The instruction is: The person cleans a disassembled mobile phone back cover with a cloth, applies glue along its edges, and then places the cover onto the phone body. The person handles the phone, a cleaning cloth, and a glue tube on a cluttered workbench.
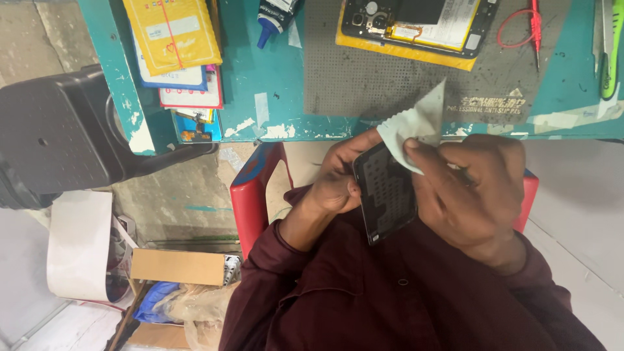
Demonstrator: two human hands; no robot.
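My left hand (pixel 338 179) grips a dark phone panel (pixel 385 192) by its left edge, holding it tilted over my lap below the table edge. My right hand (pixel 471 188) pinches a small white wipe (pixel 416 123) against the panel's top corner. On the teal table above lies an opened phone (pixel 416 19), its battery and boards showing, resting on a yellow pad on a grey anti-slip mat (pixel 364 78).
A red probe lead (pixel 530 29) and a green tool (pixel 611 52) lie at the table's right. Yellow and white packets (pixel 172 39) sit at its left, a blue-tipped bottle (pixel 273 19) beside them. A black case (pixel 55 136), cardboard boxes (pixel 179 266) and a red stool (pixel 257 195) stand below.
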